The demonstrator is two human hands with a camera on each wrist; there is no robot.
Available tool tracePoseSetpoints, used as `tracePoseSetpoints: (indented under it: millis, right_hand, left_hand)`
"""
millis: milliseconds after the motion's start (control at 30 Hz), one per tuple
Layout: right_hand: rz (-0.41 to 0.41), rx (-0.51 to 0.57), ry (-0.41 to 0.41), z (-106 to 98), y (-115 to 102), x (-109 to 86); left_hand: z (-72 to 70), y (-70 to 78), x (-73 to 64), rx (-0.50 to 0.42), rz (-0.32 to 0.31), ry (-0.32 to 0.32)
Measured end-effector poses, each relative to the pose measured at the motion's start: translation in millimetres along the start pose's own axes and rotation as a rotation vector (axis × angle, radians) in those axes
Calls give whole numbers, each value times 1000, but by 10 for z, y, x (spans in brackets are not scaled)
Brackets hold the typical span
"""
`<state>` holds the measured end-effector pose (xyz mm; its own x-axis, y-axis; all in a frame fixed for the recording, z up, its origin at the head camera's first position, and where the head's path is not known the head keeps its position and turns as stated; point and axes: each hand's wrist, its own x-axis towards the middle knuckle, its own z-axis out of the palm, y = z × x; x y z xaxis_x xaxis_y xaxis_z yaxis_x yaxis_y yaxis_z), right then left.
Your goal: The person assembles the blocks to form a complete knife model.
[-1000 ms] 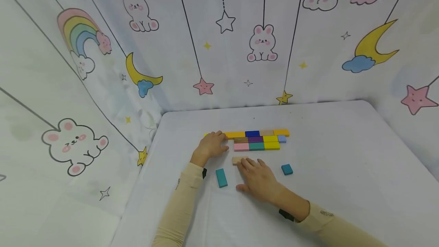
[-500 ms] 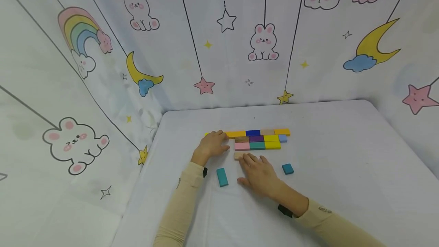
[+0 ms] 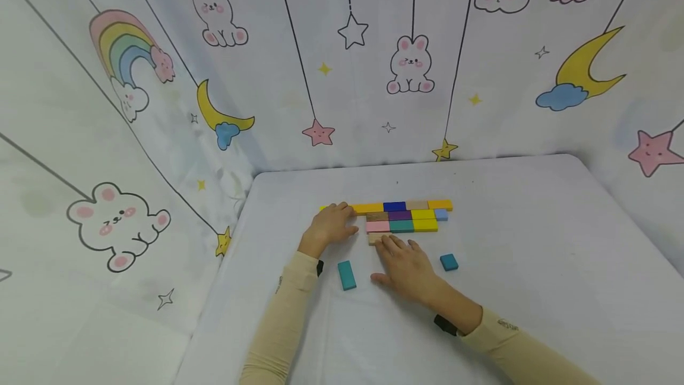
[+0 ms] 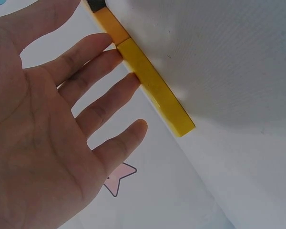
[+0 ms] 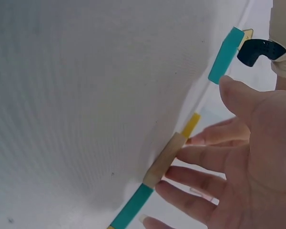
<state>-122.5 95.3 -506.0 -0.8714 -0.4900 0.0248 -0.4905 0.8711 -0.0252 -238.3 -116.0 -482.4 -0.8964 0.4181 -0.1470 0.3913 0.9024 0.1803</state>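
My left hand [image 3: 328, 224] lies at the left end of the back row of blocks. In the left wrist view its extended fingertips touch the side of a long yellow block [image 4: 157, 90]. My right hand [image 3: 406, 269] has its fingertips on a plain wooden block [image 3: 376, 238], partly covered by them in the head view. In the right wrist view the fingers lie fairly straight along the wooden block's side, and the thumb is apart from it. Just beyond the wooden block are a pink block [image 3: 377, 227] and a green block [image 3: 401, 226] in the front row.
A loose teal block [image 3: 347, 275] lies between the forearms. A small blue square block [image 3: 449, 262] is right of my right hand. The joined rows include orange [image 3: 369, 208], dark blue [image 3: 394, 206] and purple [image 3: 399, 215] blocks. White cloth [image 3: 534, 254] covers the table.
The right hand has slid the wooden block away from the person, closing most or all of the gap to the pink block. The left hand has stayed in place.
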Motion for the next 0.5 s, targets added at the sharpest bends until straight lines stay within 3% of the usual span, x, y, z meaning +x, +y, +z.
tracePoseSetpoints:
  millis: [500]
  right_hand:
    - [1,5,-38,-33,11,43]
  left_hand:
    - [12,-35,19,-3,5,-16]
